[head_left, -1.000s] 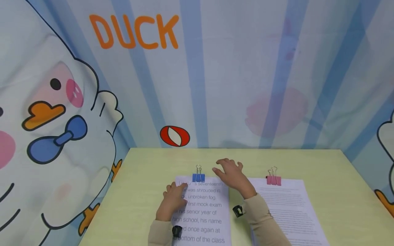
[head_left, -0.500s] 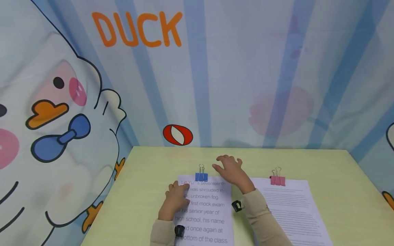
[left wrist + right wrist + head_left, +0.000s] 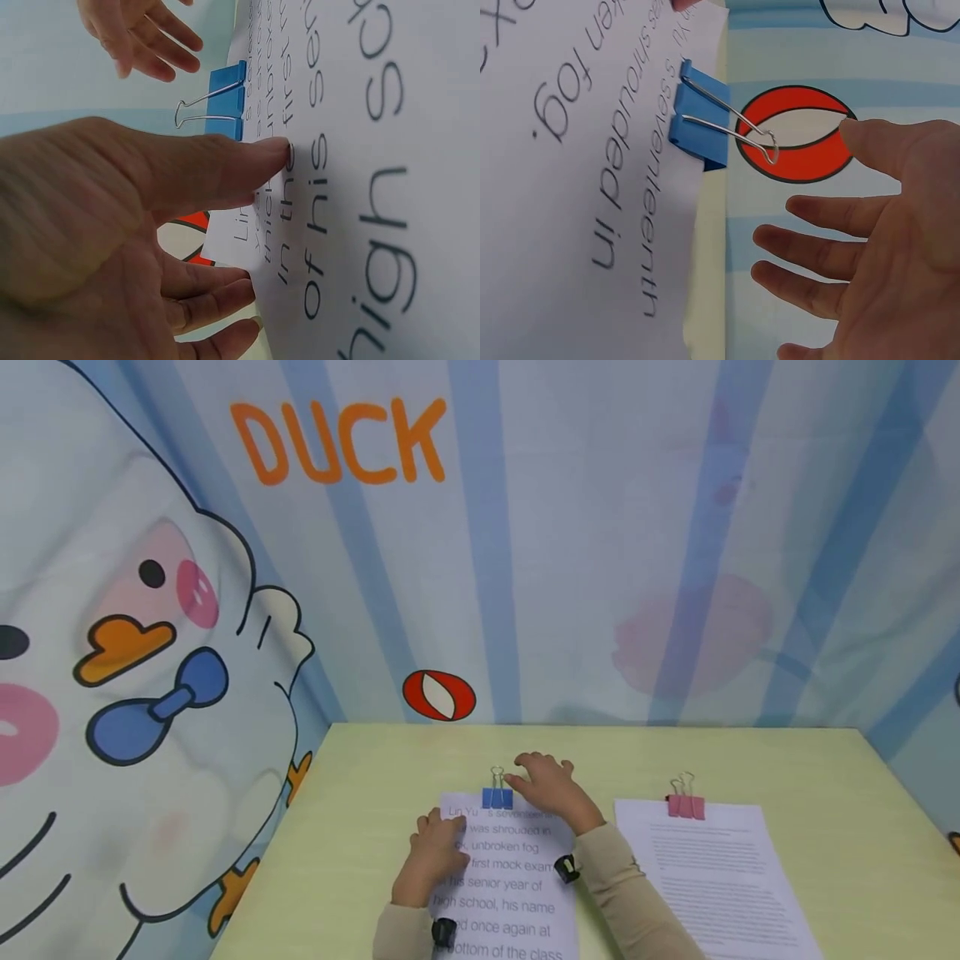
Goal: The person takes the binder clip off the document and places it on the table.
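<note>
A large-print sheet (image 3: pixel 510 885) lies before me with a blue binder clip (image 3: pixel 497 798) on its top edge. My left hand (image 3: pixel 431 852) rests at the sheet's left side; in the left wrist view its thumb (image 3: pixel 262 159) touches the printed face and the other fingers lie by the edge. Just right of the blue clip hovers my right hand (image 3: pixel 551 789), fingers spread and holding nothing. The right wrist view shows a gap between those fingers (image 3: pixel 810 247) and the clip's wire handles (image 3: pixel 761 142).
To the right lies a second sheet of small print (image 3: pixel 712 877), with a pink binder clip (image 3: pixel 686 807) on its top edge. Both sheets are on a pale yellow table (image 3: pixel 330 827). A cartoon duck curtain (image 3: pixel 570 527) hangs behind the table's back edge.
My right hand has moved left and nearer to the blue clip. The left hand stays at the sheet's left side. The head view has shifted slightly.
</note>
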`<state>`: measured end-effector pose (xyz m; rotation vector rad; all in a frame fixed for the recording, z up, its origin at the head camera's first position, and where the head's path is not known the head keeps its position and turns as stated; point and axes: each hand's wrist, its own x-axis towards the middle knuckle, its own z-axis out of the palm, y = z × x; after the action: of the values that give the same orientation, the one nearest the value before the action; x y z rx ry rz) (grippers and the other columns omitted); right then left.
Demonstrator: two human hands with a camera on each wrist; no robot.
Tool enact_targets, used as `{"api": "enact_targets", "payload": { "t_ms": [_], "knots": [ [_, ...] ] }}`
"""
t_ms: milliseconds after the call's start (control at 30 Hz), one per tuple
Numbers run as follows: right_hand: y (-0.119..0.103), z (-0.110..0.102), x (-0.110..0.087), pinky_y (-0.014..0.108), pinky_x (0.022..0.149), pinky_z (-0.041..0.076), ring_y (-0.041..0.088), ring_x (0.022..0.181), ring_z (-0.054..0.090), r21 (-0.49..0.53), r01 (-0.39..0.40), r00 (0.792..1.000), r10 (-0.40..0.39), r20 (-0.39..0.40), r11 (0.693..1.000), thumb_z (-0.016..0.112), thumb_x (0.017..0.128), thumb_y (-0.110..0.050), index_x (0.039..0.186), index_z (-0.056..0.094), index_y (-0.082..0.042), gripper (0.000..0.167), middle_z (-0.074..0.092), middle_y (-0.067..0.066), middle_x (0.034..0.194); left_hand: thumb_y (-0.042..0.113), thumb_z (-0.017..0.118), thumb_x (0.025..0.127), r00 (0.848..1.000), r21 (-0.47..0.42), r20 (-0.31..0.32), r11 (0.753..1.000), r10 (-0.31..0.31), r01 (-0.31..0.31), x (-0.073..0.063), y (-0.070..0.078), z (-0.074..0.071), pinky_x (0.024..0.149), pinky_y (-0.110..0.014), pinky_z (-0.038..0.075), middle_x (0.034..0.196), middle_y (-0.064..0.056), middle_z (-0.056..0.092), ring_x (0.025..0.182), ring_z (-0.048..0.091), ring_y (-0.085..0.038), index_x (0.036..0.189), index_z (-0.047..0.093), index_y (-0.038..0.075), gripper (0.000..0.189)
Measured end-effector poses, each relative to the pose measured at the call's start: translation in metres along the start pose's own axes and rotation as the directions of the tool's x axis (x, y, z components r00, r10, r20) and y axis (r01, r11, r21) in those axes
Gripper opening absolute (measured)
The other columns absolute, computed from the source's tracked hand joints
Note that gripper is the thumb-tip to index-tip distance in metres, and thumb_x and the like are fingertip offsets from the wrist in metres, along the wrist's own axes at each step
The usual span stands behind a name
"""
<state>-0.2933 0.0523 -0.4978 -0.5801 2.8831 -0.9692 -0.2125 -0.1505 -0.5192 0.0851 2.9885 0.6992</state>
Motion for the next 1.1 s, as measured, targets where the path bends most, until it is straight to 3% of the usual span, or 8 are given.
{"api": "enact_targets", "payload": {
  "t_ms": [367, 500, 767, 1100],
  "knots": [
    [-0.003, 0.016, 0.011, 0.067, 0.102, 0.028, 0.045, 0.128, 0.050, 0.013, -0.059, 0.997, 0.058, 0.051, 0.998, 0.060, 0.101, -0.033, 0.141, 0.054, 0.002, 0.054, 0.059, 0.023, 0.137, 0.004, 0.081, 0.080, 1.000, 0.003, 0.002, 1.000, 0.000, 0.000, 0.002, 0.004, 0.002, 0.091, -0.058, 0.040, 0.127, -0.027, 0.052, 0.110, 0.045, -0.038, 0.130, 0.066, -0.001, 0.052],
    [-0.005, 0.024, 0.014, 0.069, 0.104, 0.025, 0.045, 0.128, 0.051, 0.031, -0.066, 0.996, 0.064, 0.054, 0.997, 0.059, 0.102, -0.033, 0.141, 0.054, 0.001, 0.052, 0.060, 0.022, 0.136, 0.005, 0.082, 0.080, 1.000, 0.025, 0.010, 1.000, -0.003, 0.003, 0.003, 0.003, 0.002, 0.090, -0.058, 0.041, 0.125, -0.026, 0.053, 0.109, 0.045, -0.038, 0.130, 0.065, -0.001, 0.053],
    [-0.007, 0.033, 0.016, 0.068, 0.099, 0.031, 0.042, 0.120, 0.058, 0.036, -0.053, 0.997, 0.051, 0.051, 0.998, 0.054, 0.104, -0.028, 0.138, 0.055, 0.001, 0.045, 0.065, 0.018, 0.128, 0.006, 0.082, 0.080, 1.000, 0.049, 0.012, 0.999, -0.011, 0.010, 0.001, 0.002, 0.004, 0.092, -0.059, 0.041, 0.125, -0.028, 0.053, 0.111, 0.046, -0.041, 0.129, 0.066, -0.001, 0.052],
    [-0.009, 0.033, 0.019, 0.061, 0.093, 0.035, 0.031, 0.096, 0.064, 0.133, -0.019, 0.999, 0.014, 0.037, 0.991, 0.048, 0.107, -0.024, 0.114, 0.062, -0.006, 0.024, 0.070, 0.009, 0.103, 0.005, 0.082, 0.081, 1.000, 0.044, 0.003, 0.999, -0.002, 0.001, 0.000, 0.000, 0.000, 0.090, -0.059, 0.040, 0.125, -0.028, 0.053, 0.110, 0.046, -0.040, 0.127, 0.066, -0.001, 0.049]
  ]
}}
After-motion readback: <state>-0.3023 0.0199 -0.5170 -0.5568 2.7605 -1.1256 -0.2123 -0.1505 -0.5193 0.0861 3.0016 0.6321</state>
